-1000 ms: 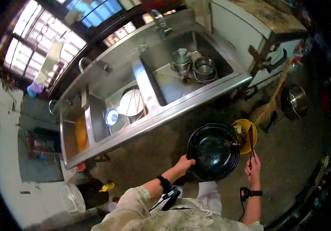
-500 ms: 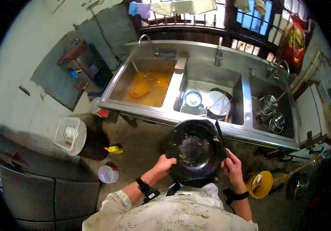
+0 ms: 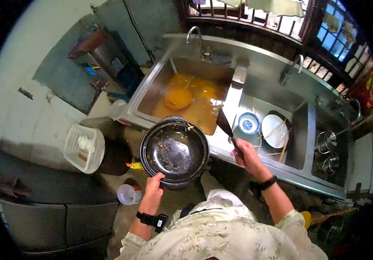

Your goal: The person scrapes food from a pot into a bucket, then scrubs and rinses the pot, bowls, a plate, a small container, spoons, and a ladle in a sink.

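The steel sink (image 3: 299, 184) over there has murky orange water (image 3: 203, 113) around a round thing (image 3: 178, 98) in its left basin. The middle one holds a blue-and-white bowl (image 3: 249, 123), a white plate (image 3: 269, 125) and chopsticks (image 3: 284, 148); metal pots (image 3: 330, 164) sit in the right.

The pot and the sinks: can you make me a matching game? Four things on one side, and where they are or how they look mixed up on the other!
Things
1. Black pot
2. Spatula
3. White dish
4. Leftmost sink

Places and looks
A. Has sticks lying across it
B. In the person's right hand
C. Filled with cloudy orange-brown water
D. In the person's left hand

Right pairs: 1-D, 2-B, 3-A, 4-C
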{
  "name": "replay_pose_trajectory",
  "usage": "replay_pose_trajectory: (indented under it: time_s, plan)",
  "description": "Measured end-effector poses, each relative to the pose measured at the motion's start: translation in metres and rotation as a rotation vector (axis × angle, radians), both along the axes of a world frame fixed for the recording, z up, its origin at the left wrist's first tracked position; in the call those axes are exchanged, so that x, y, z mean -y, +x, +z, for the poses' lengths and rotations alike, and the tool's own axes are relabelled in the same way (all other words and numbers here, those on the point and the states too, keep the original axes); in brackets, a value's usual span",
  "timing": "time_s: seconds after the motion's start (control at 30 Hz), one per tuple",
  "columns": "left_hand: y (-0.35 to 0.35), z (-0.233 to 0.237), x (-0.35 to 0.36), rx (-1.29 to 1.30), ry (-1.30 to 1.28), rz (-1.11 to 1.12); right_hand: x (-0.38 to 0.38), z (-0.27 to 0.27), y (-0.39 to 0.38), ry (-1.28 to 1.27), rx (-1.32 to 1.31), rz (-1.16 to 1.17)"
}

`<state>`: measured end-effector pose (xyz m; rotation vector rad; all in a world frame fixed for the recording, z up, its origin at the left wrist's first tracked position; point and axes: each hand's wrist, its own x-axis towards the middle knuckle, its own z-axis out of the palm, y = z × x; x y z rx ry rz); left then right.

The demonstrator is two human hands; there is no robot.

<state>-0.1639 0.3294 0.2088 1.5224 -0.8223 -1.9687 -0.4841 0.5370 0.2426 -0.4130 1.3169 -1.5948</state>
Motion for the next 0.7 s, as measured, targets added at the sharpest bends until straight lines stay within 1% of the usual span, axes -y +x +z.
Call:
replay_pose_trajectory:
  time_s: [0.03,0.07,0.1,0.13,0.17,0.2,0.23,0.27,0.3,0.37,0.4,0.43,0.47,0.5,0.53,0.57,0.6,0.63,0.67,0.7]
  plan:
    - [-0.004,-0.002,0.016,0.014,-0.015,0.023,0.035,-0.020,-0.019,-0.011,0.079,-0.006]
    - [-0.006,-0.013,0.034,-0.042,-0.049,0.072,0.069,-0.041,-0.037,0.001,0.201,-0.004]
    - [-0.013,-0.012,0.048,-0.019,-0.037,0.083,0.102,-0.058,-0.055,0.018,0.328,0.003]
    - [-0.022,-0.007,0.064,0.010,-0.010,0.102,0.136,-0.065,-0.071,0.111,0.380,-0.005]
    - [-0.029,0.002,0.077,0.038,0.017,0.115,0.170,-0.074,-0.082,0.136,0.453,-0.097]
    - [-0.039,0.014,0.087,0.160,0.022,0.081,0.197,-0.090,-0.093,0.166,0.483,-0.122]
    - [-0.037,-0.010,0.086,0.146,0.016,0.093,0.212,-0.118,-0.101,0.177,0.485,-0.136]
    - [-0.034,-0.027,0.097,0.064,0.011,0.124,0.236,-0.144,-0.116,0.220,0.556,-0.116]
    - [-0.030,-0.045,0.105,-0.022,0.005,0.158,0.257,-0.161,-0.122,0.273,0.554,-0.174]
    - [-0.034,-0.054,0.112,-0.052,0.018,0.154,0.280,-0.204,-0.137,0.349,0.536,-0.143]
    - [-0.038,-0.050,0.115,-0.020,0.064,0.209,0.288,-0.225,-0.141,0.409,0.513,-0.105]
    - [-0.048,-0.055,0.122,0.007,0.111,0.251,0.289,-0.217,-0.139,0.476,0.398,-0.128]
    - [-0.048,-0.069,0.129,-0.042,0.114,0.235,0.296,-0.259,-0.139,0.413,0.387,-0.207]
    - [-0.045,-0.081,0.137,-0.084,0.111,0.210,0.294,-0.292,-0.148,0.547,0.303,-0.108]
    - [-0.044,-0.090,0.142,-0.089,0.123,0.184,0.296,-0.287,-0.147,0.577,0.339,-0.148]
    - [-0.043,-0.095,0.153,-0.045,0.197,0.199,0.304,-0.280,-0.146,0.607,0.376,-0.190]
    - [-0.046,-0.100,0.163,0.000,0.265,0.210,0.306,-0.283,-0.153,0.626,0.296,-0.120]
    - [-0.053,-0.101,0.172,-0.005,0.274,0.179,0.309,-0.280,-0.160,0.648,0.213,-0.051]
    - [-0.059,-0.102,0.180,-0.030,0.239,0.164,0.307,-0.277,-0.166,0.655,0.213,-0.085]
    - [-0.065,-0.099,0.189,-0.051,0.202,0.143,0.303,-0.246,-0.168,0.573,-0.295,-0.067]
